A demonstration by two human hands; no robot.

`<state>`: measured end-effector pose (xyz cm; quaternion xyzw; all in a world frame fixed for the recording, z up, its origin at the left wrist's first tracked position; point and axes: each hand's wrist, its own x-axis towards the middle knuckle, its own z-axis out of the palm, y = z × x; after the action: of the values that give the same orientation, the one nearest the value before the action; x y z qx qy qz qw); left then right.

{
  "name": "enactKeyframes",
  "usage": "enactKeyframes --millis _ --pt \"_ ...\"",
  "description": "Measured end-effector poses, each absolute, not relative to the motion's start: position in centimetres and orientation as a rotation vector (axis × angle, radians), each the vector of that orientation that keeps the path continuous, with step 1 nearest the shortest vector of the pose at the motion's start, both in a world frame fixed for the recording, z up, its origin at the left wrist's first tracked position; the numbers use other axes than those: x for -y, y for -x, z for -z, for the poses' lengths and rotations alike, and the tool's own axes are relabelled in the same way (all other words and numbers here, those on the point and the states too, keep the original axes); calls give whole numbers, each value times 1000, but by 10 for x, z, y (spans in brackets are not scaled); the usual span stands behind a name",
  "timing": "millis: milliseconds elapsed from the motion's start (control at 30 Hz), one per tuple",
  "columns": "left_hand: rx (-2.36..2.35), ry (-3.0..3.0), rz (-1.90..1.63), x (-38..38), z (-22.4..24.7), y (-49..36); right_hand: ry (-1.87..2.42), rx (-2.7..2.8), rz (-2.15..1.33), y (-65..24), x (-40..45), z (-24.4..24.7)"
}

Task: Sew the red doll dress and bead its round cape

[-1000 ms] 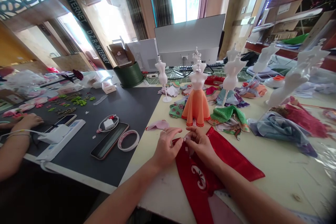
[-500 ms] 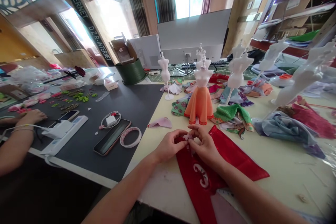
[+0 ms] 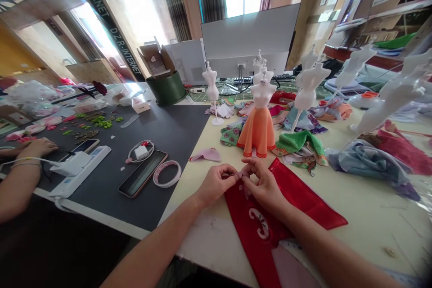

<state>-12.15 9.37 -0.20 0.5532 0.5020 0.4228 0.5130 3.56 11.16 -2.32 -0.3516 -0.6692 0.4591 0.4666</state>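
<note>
Red cloth, lower centre of the frame — looks soft, light, kinda slippery, grab it by an edge. Left hand and right hand pinch a pale scrap at its upper end — too small to identify.

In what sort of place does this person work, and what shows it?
Probably a sewing or doll-clothes workroom: white miniature mannequins, one in an orange skirt, stand among crumpled fabric pieces, and red cloth lies beneath the person's right hand.
</note>
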Motion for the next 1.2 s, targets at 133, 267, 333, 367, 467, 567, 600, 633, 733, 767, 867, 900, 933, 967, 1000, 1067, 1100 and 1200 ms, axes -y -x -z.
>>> enactKeyframes --millis 133,267,333,367,467,567,600,633,733,767,867,900,933,967,1000,1067,1100,1200 --pt "-1224 -1376 -1014 -93 3 120 837 1647 -1182 -36 -111 23" --pt "-1282 -1457 -1002 -91 3 118 831 1639 -1176 -34 -111 23" --pt "-1310 -1485 -1000 -91 2 118 825 1627 -1196 -34 -111 22" --pt "-1316 -1487 -1001 -91 1 118 823 1618 -1213 -33 -111 22" --pt "-1306 -1457 -1002 -91 1 119 825 1596 -1275 -34 -111 21" --pt "-1246 -1368 -1001 -91 3 120 833 1568 -1326 -36 -112 21" --pt "-1224 -1336 -998 -91 3 121 834 1559 -1343 -36 -112 21" --pt "-1206 -1309 -995 -91 4 121 833 1549 -1361 -37 -112 21" --pt "-1180 -1260 -988 -91 4 121 828 1527 -1407 -37 -112 22" --pt "-1175 -1246 -990 -91 4 121 827 1520 -1414 -37 -112 22" --pt "-1156 -1206 -998 -91 3 121 830 1520 -1408 -36 -113 24" --pt "-1151 -1199 -999 -91 3 120 831 1530 -1402 -36 -114 25" --pt "-1151 -1191 -1000 -91 3 120 831 1544 -1383 -36 -115 25" --pt "-1154 -1181 -1001 -91 2 120 832 1561 -1337 -36 -115 25" --pt "-1159 -1166 -1001 -91 2 119 840 1577 -1259 -37 -116 25" --pt "-1179 -1131 -1008 -91 2 119 874 1612 -1000 -39 -117 23" --pt "-1188 -1113 -1017 -90 2 119 885 1643 -840 -41 -117 21" --pt "-1190 -1084 -1039 -90 2 119 819 1831 -467 -45 -115 16"
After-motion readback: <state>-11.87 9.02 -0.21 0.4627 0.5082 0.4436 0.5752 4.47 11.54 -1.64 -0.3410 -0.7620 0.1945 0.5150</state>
